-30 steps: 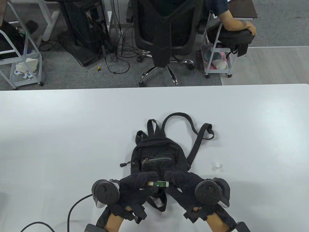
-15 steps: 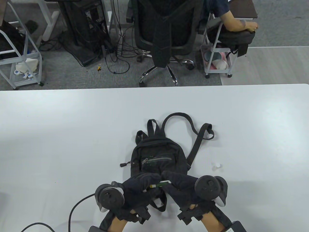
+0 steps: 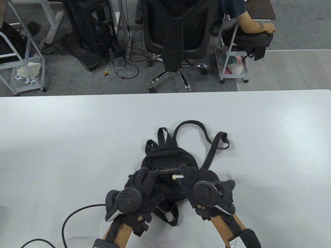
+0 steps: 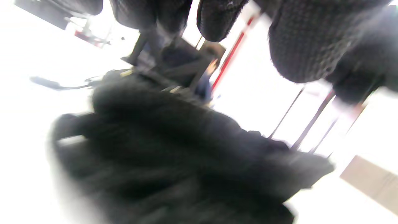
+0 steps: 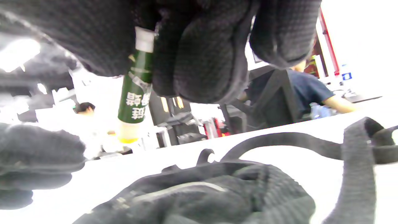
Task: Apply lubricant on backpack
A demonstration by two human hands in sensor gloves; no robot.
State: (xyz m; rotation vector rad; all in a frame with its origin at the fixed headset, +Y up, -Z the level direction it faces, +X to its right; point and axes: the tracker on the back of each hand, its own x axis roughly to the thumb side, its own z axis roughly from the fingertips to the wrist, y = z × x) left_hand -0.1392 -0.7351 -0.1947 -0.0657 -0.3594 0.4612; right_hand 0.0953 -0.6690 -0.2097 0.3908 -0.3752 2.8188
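Roughly, by size:

Table [image 3: 77, 134]: white, carries everything below; a black cable [image 3: 77, 214] trails off its near-left edge.

Backpack [image 3: 168, 157]: small, black, lying flat near the table's front edge, straps [image 3: 191, 126] looped toward the far side. Front-pocket zipper [image 3: 168, 170] runs crosswise between the two hands.

Left hand [image 3: 144, 183]: rests on the backpack's left side, fingertips by the zipper's left end. Whether the fingers pinch fabric or only press on it cannot be told (wrist view is blurred).

Right hand [image 3: 199, 180]: fingers clenched around the lubricant stick [image 5: 133, 93], a green tube with a pale tip [image 3: 177, 176]. Tip points left, close over the zipper; contact cannot be confirmed.

Cap: none seen on the tip; a small white piece lies just right of the right hand, mostly hidden.

Step, as judged: application at the pocket zipper about to start.

Risks:
- Fabric bunches under the tip if the left hand does not keep it taut, so the stroke skips teeth.
- Too much pressure could snap or smear the soft tip (onto fabric, not teeth).
- Grip sits far back on the tube; the tip may wander off the zipper line.
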